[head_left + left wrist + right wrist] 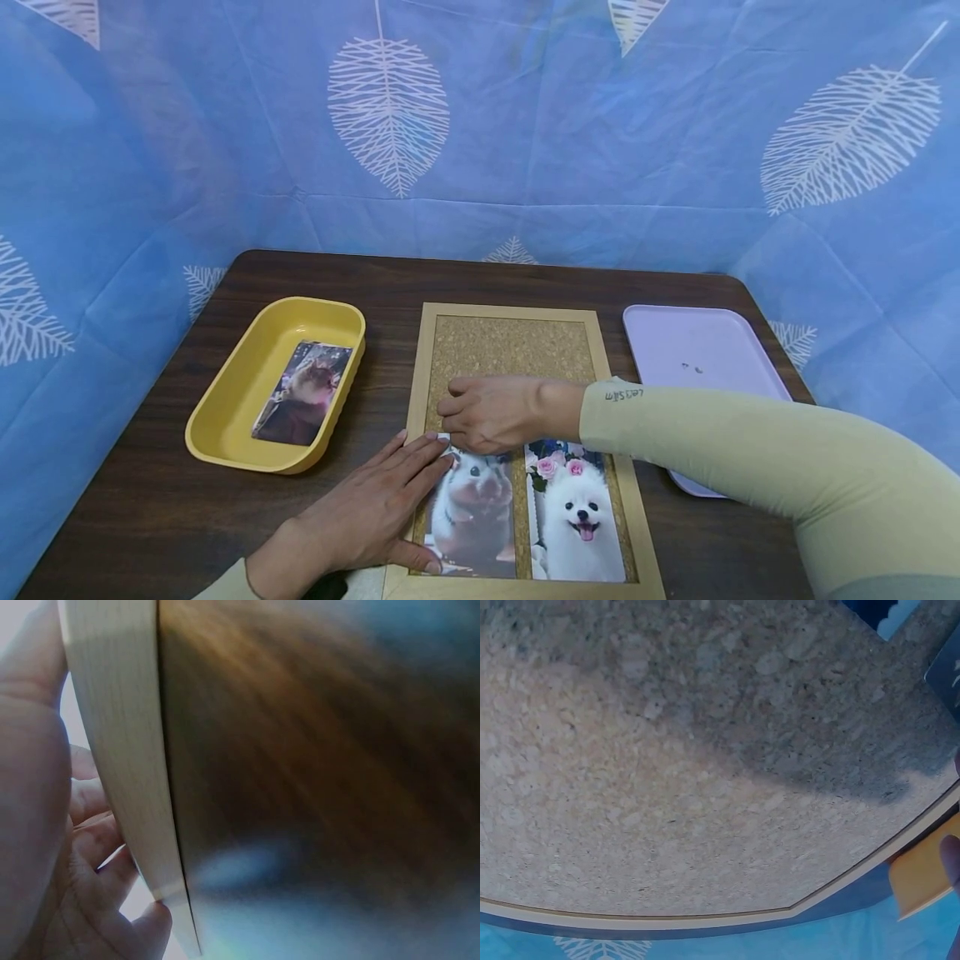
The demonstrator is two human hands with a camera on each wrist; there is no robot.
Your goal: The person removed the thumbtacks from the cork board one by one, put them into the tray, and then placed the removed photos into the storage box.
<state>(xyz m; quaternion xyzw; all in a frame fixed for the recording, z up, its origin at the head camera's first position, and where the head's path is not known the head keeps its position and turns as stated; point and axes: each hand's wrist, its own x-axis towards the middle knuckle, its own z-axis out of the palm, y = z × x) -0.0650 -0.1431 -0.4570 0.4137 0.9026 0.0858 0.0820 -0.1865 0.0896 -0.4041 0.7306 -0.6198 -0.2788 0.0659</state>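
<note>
Two hands working the hamster photo (474,512) at the cork board's (517,350) near-left corner: left hand (375,508) pressing flat, right hand (495,412) curling at its top edge. Thin, bendy, slippery paper, so edges are probably best.

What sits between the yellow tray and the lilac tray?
In the head view, the cork board lies between the yellow tray and lilac tray.

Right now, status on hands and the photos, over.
Left hand flat on hamster photo at cork board. Right hand curled at its top edge. Dog photo alongside. Nothing obstructing.
</note>
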